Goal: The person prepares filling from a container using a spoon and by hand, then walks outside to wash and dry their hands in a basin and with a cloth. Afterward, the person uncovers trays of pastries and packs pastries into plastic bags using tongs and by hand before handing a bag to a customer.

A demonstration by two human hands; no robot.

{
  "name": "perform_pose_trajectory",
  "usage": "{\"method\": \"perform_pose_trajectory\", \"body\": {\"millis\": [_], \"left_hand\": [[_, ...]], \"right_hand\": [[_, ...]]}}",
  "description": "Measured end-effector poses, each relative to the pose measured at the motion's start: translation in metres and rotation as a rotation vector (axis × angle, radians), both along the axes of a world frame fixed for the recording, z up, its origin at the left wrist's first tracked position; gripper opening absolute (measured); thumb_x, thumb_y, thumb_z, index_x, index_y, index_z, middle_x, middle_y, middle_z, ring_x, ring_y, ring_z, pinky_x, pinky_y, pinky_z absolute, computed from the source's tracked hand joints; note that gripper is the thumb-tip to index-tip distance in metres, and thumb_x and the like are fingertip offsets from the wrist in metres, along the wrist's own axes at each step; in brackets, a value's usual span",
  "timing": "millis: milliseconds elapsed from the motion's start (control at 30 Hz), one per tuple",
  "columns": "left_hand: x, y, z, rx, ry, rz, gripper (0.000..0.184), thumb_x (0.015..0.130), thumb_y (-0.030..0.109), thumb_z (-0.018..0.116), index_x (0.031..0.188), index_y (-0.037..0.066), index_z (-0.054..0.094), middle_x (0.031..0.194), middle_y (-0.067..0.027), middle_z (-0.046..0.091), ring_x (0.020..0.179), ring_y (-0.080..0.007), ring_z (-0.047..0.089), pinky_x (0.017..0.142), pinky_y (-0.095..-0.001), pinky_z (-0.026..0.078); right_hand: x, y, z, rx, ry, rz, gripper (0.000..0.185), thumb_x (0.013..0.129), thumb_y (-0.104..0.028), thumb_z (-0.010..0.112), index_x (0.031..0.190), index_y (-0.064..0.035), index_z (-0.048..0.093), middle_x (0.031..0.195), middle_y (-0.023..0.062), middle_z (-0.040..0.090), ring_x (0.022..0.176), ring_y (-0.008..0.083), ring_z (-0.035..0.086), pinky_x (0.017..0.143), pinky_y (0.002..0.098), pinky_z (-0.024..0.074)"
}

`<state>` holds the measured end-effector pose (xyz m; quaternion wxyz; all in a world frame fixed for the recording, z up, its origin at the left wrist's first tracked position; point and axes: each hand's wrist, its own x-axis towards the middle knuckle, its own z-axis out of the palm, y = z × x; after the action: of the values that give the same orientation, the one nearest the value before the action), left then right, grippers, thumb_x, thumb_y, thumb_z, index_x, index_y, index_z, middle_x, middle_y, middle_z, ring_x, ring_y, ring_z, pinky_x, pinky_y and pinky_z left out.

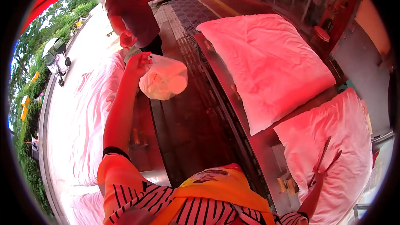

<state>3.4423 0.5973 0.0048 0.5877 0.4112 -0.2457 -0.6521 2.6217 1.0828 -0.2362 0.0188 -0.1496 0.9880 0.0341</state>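
My left hand [137, 63] is stretched out ahead with its fingers closed on the top of a thin plastic bag [163, 78]. The bag hangs down and holds pale, round items that I cannot name for certain. Low on the right, my right hand [318, 179] grips a pair of long tongs [324, 155], their two arms apart and pointing away from me. The tongs are over a quilted white cover [341, 129], tinted pink by the light. Just beyond my left hand is another person's hand [127, 39], close to it.
A person in a dark shirt [135, 12] stands ahead on the left. A large padded cover [266, 66] lies over the right-hand counter, and more bedding-like cloth [93, 116] covers the left one. A dark walkway [191, 137] runs between them. A stroller [56, 58] stands outside.
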Motion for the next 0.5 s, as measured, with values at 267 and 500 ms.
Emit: {"method": "perform_pose_trajectory", "body": {"millis": [267, 500], "left_hand": [[0.074, -0.174, -0.018, -0.133, -0.057, -0.108, 0.021, 0.084, 0.003, 0.05, 0.105, 0.0, 0.052, 0.097, -0.0088, 0.059, 0.062, -0.0102, 0.049, 0.074, -0.0305, 0.046], [0.097, -0.3, -0.028, -0.284, -0.051, -0.113, 0.025, 0.08, 0.004, 0.053, 0.104, -0.001, 0.051, 0.098, -0.0086, 0.058, 0.075, -0.0153, 0.057, 0.07, -0.0249, 0.047]], "right_hand": [[0.097, -0.143, 0.08, -0.5, 0.64, 0.574, 0.064, 0.08, -0.035, 0.065, 0.126, 0.004, 0.042, 0.126, 0.0225, 0.044, 0.114, 0.0366, 0.046, 0.093, 0.0452, 0.0405], [0.186, -0.413, 0.067, -0.927, -0.333, 0.612, 0.043, 0.08, -0.011, 0.066, 0.119, -0.0014, 0.05, 0.12, 0.0118, 0.05, 0.105, 0.0242, 0.052, 0.086, 0.0343, 0.0443]]}}
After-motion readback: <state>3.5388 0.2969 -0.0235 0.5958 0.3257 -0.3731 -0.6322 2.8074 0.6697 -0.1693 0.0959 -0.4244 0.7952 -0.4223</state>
